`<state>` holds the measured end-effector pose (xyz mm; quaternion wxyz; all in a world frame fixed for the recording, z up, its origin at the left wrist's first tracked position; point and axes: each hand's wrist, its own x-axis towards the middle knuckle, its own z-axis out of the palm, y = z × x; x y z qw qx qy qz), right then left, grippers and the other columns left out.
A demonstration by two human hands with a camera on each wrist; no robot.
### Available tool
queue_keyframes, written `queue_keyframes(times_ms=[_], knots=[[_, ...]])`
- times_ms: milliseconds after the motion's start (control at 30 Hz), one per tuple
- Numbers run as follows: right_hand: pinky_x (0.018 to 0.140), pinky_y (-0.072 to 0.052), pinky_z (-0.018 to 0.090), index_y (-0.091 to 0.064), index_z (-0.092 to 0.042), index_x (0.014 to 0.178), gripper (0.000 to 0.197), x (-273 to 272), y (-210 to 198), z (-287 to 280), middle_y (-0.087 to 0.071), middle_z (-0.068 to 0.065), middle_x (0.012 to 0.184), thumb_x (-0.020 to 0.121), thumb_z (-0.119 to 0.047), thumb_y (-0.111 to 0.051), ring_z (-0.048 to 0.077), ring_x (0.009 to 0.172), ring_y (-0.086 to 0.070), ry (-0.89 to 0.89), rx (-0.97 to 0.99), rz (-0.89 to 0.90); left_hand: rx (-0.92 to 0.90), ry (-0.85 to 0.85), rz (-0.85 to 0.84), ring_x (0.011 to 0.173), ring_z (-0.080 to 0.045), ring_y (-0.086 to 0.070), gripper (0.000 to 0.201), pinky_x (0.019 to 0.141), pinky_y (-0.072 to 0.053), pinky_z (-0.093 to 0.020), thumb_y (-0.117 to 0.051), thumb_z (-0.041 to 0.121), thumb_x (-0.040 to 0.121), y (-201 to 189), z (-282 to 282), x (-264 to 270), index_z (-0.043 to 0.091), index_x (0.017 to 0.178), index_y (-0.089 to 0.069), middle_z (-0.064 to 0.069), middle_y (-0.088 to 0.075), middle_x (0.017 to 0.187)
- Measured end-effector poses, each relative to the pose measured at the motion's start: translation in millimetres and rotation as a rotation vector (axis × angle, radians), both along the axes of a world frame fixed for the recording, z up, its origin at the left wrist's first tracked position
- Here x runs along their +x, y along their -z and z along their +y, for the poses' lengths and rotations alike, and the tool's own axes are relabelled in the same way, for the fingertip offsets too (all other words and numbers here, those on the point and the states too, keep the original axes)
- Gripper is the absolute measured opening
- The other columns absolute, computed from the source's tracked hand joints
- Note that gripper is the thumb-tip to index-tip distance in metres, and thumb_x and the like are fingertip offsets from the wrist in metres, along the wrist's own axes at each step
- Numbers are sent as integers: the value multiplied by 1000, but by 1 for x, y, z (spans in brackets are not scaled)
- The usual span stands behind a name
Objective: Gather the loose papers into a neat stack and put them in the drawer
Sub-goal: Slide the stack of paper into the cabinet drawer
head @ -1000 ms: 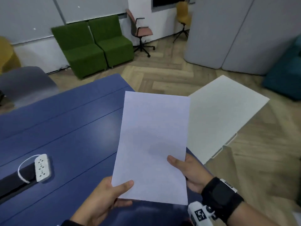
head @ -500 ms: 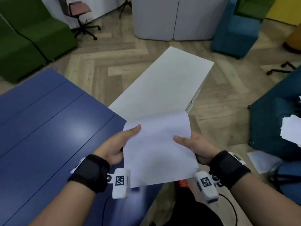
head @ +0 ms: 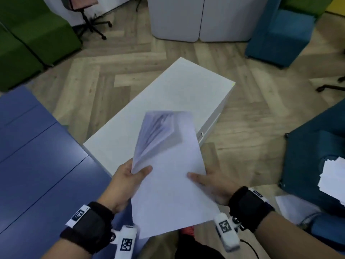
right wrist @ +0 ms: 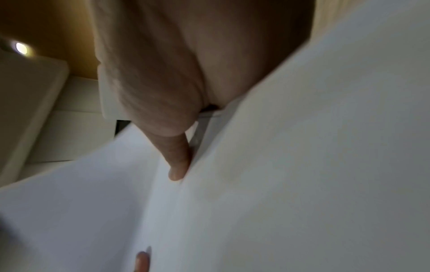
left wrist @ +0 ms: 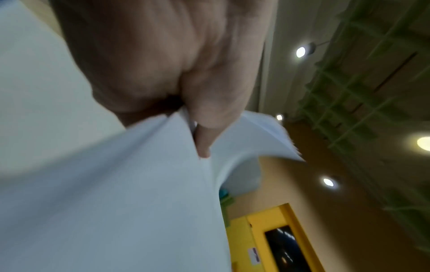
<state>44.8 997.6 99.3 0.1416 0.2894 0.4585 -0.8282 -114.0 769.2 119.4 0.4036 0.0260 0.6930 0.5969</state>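
Note:
A stack of white papers (head: 168,180) is held in the air over the near end of a white drawer cabinet (head: 164,94). My left hand (head: 128,178) pinches its left edge, thumb on top, and the far left corner of the sheets is lifted and fanned. My right hand (head: 211,182) grips the right edge with the thumb on top. The left wrist view shows my left hand (left wrist: 200,128) gripping the papers (left wrist: 104,202). The right wrist view shows my right hand (right wrist: 177,147) with the papers (right wrist: 279,184) between thumb and fingers. The cabinet's drawers look closed.
A blue table (head: 37,165) lies at the left. More loose papers (head: 334,176) rest on a teal seat (head: 313,150) at the right, one sheet (head: 295,206) below it. Green sofas (head: 33,34), an office chair (head: 87,15), grey partitions (head: 201,17) stand on the wooden floor.
The view swung from the blue table to the white cabinet. Both hands carried the papers over it. The far left corner of the stack has lifted and fanned open.

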Motion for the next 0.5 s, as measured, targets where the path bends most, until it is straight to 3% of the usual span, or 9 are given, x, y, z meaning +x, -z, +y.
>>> queue_keyframes(times_ms=[67,133,233,300,400,500], knots=[[109,-53,47,-59,-8,141,34,-8,27,13,-72,10,135,107,-10,-53,28,123,-70,-17,-20,-19,-35,-51,-25,117,-31,-76,32,103,-58,-52,-68,14,103,15,15,-5,17,135,-68,-5,-79,127],[105,-56,49,-60,-6,140,36,-23,51,24,-72,14,134,104,-14,-61,35,123,-69,12,-6,-16,-63,-107,-31,116,-31,-77,32,101,-59,-50,-68,15,103,30,24,-15,16,135,-67,-5,-79,127],[98,-59,50,-64,-4,128,44,-47,95,53,-72,17,130,98,-35,-69,42,118,-68,58,60,-44,-81,-206,-17,118,-33,-75,37,105,-57,-54,-70,17,102,53,35,-36,15,139,-65,-6,-79,128],[86,-63,42,-64,-4,127,50,-61,131,78,-73,16,128,97,-44,-69,37,109,-71,126,66,-126,-71,-228,6,121,-30,-74,42,109,-54,-54,-70,17,103,64,42,-52,15,144,-62,-5,-77,133],[90,-62,45,-63,-4,131,43,-77,193,114,-75,16,121,101,-34,-66,30,101,-75,270,139,-284,-84,-255,37,124,-26,-72,46,113,-53,-50,-69,17,103,83,51,-70,16,148,-59,-3,-74,138],[73,-56,33,-66,-7,117,26,-94,257,135,-66,7,93,103,-28,-62,19,78,-64,304,236,-416,-117,-274,43,123,-23,-74,45,110,-54,-46,-68,16,104,102,53,-75,16,148,-59,-1,-75,137]])
